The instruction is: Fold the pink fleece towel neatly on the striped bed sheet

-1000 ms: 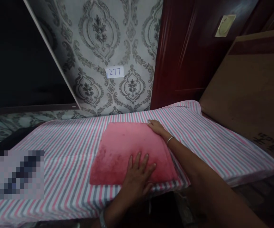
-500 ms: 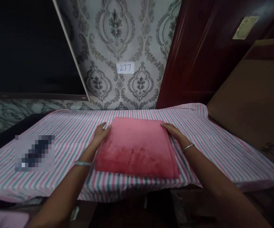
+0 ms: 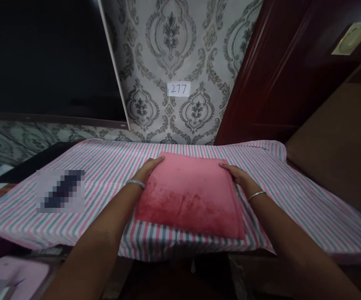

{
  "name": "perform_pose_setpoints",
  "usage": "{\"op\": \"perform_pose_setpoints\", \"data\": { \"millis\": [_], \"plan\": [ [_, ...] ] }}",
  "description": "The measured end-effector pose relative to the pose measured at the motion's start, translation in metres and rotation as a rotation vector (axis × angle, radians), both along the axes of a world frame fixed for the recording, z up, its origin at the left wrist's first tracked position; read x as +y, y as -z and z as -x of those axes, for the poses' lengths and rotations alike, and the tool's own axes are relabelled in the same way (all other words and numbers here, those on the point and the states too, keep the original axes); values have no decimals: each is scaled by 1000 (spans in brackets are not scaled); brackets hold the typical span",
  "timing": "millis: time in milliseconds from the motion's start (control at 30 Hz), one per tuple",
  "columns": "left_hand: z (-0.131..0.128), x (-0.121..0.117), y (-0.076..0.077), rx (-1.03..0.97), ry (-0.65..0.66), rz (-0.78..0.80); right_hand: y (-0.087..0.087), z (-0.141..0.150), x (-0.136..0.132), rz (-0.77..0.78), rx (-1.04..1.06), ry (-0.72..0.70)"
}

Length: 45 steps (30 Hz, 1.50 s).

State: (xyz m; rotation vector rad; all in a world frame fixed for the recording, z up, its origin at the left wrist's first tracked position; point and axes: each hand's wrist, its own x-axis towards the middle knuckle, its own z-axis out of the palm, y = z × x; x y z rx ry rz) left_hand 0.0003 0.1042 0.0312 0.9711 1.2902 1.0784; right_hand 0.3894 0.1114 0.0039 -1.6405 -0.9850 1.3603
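A folded pink-red cloth (image 3: 189, 196) lies flat on a table covered with a pink, grey and white striped sheet (image 3: 111, 166). My left hand (image 3: 147, 168) rests at the cloth's far left corner, fingers laid along its edge. My right hand (image 3: 238, 175) rests at the far right corner, fingers stretched along that edge. Each wrist wears a thin bangle. Neither hand lifts the cloth; whether the fingertips curl under the edges is hidden.
A patterned grey wall with a paper label "277" (image 3: 179, 88) stands behind the table. A dark screen (image 3: 43, 62) fills the upper left, a dark red door (image 3: 277, 71) the right, a brown board (image 3: 339, 141) far right. A blurred dark object (image 3: 60, 191) lies on the sheet at left.
My left hand left the cloth's near edge and went to its far left corner. My right hand stayed at the far right corner. The view shifted right.
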Motion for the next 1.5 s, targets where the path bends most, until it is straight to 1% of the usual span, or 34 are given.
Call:
{"op": "perform_pose_setpoints", "data": {
  "millis": [100, 167, 233, 300, 367, 433, 533, 600, 633, 667, 700, 767, 833, 933, 1033, 1167, 1233, 1333, 1400, 1433, 1500],
  "plan": [
    [-1, 2, -4, -45, 85, 39, -7, 6, -5, 34, 115, -16],
    [-1, 7, -8, -68, 140, 68, -15, 11, -9, 5, 118, -33],
    [0, 14, -17, -82, 162, 37, -27, 13, -10, -73, 105, -34],
    [2, 22, -32, -80, 130, -55, -45, 12, -10, -184, 102, -9],
    [5, 29, -56, -74, 65, -198, -69, 8, -7, -345, 110, 34],
    [7, 35, -84, -70, -9, -374, -97, 2, -3, -562, 84, 73],
    [11, 39, -126, -52, -52, -683, -137, -7, -3, -933, -89, 88],
    [14, 34, -144, 28, -26, -825, -153, -10, -9, -1127, -256, 83],
    [16, 30, -148, 77, -10, -874, -156, -11, -15, -1194, -335, 79],
    [18, 24, -149, 124, 1, -913, -155, -11, -23, -1237, -406, 71],
    [21, 17, -146, 169, 9, -942, -150, -10, -32, -1261, -470, 59],
    [27, -2, -130, 256, 22, -972, -128, -8, -53, -1265, -579, 26],
    [34, -25, -105, 357, 44, -969, -98, -6, -76, -1253, -669, -11],
    [42, -62, -64, 521, 78, -948, -51, -2, -111, -1254, -765, -105],
    [48, -94, -30, 653, 108, -946, -18, 0, -140, -1261, -829, -190],
    [51, -123, 7, 795, 63, -1048, 14, 1, -168, -1252, -863, -181],
    [53, -137, 25, 899, 94, -1098, 29, 1, -180, -1258, -883, -184],
    [57, -157, 50, 1022, 178, -1129, 52, 1, -199, -1225, -906, -248],
    [61, -169, 61, 1050, 188, -1122, 62, -1, -213, -1177, -901, -279],
    [63, -174, 63, 1049, 165, -1111, 64, -2, -219, -1167, -891, -282],
    [63, -179, 60, 1037, 52, -1070, 62, -3, -227, -1173, -868, -248]
  ]
}}
